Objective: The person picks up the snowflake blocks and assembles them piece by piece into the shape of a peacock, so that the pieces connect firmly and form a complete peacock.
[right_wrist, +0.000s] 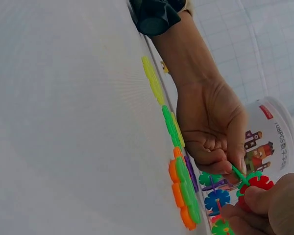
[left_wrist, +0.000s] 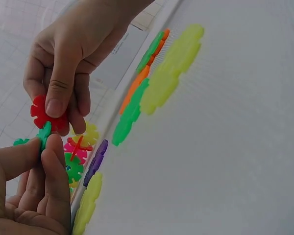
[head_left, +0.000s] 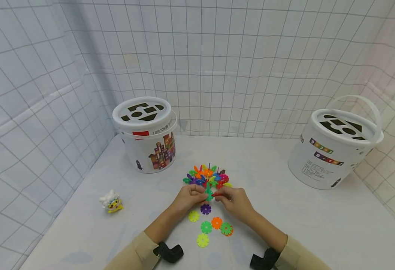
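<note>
My left hand point(head_left: 189, 198) pinches a green notched snowflake disc point(left_wrist: 45, 133) between thumb and fingers. Opposite it, my right hand point(head_left: 236, 202) holds a red notched disc point(left_wrist: 44, 111) by thumb and fingertips. The red disc's edge meets the green one's edge, the two set crosswise. Just beyond both hands sits a many-coloured cluster point(head_left: 204, 174) of interlocked discs. On the near side lie loose discs: a purple one point(head_left: 205, 209), two yellow ones, a green one point(head_left: 206, 227), an orange one point(head_left: 217, 223), and a second green disc point(head_left: 226, 228) overlapping another orange one.
A white lidded bucket point(head_left: 150, 150) stands at the back left, and another with a raised handle point(head_left: 322, 161) at the right. A small white-and-yellow toy figure point(head_left: 111, 201) rests on the left of the white table point(head_left: 83, 232). Grid-patterned cloth point(head_left: 217, 75) hangs behind.
</note>
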Tool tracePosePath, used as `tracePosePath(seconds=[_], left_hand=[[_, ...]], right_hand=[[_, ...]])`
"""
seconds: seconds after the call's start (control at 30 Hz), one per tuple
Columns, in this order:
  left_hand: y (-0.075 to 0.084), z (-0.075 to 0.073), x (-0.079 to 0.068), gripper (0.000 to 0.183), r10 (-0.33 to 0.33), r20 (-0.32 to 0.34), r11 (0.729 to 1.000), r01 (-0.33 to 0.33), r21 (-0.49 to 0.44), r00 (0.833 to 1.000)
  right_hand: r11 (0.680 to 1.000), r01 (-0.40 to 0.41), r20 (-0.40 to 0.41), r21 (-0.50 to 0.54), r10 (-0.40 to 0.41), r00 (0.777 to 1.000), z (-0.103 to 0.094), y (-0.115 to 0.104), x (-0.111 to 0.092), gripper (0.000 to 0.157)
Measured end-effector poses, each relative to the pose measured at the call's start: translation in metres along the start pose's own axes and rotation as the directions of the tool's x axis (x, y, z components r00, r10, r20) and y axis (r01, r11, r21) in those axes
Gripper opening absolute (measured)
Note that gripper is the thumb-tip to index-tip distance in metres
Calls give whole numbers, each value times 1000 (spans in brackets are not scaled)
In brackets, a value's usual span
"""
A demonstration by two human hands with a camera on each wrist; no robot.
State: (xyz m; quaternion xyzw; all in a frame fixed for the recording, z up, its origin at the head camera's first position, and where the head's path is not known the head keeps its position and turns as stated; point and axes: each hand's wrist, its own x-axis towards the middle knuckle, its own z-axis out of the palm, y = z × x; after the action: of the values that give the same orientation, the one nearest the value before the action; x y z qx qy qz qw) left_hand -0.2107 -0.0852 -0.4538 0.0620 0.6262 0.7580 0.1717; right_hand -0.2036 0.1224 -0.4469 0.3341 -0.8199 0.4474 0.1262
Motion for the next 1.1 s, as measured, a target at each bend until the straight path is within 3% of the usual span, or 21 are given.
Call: tracePosePath(seconds=[0.2, 0.33, 0.6, 0.73, 0.87, 0.97, 1.1], left_hand=[[0, -3, 0, 5, 36, 54, 998, -38, 44, 998], [-1, -2, 0, 5, 34, 48, 998, -36, 52, 998], [0, 1, 4, 8, 3, 19, 998, -4, 69, 1000], [-1, -1, 5, 15, 12, 16, 999, -12, 37, 1000], [-2, -3, 5, 41, 62, 70, 998, -61, -4, 996], [-2, -4, 3, 58, 85, 140, 996, -83, -16, 986], [-1, -4, 1, 45, 79, 156, 997, -77, -24, 985]], right_hand=[[997, 71, 12, -42, -71, 997, 3, 2, 0, 6], [996, 66, 28, -55, -64, 998, 3, 3, 1, 5], [999, -47, 7, 3, 47, 999, -3, 3, 3, 5], [990, -142, 10, 15, 142, 990, -4, 4, 2, 18], [968, -252, 84, -20, 253, 964, -3, 5, 1, 15], [965, -260, 173, -45, 264, 949, -1, 5, 0, 11], [973, -223, 243, -65, 232, 942, 3, 3, 1, 15]])
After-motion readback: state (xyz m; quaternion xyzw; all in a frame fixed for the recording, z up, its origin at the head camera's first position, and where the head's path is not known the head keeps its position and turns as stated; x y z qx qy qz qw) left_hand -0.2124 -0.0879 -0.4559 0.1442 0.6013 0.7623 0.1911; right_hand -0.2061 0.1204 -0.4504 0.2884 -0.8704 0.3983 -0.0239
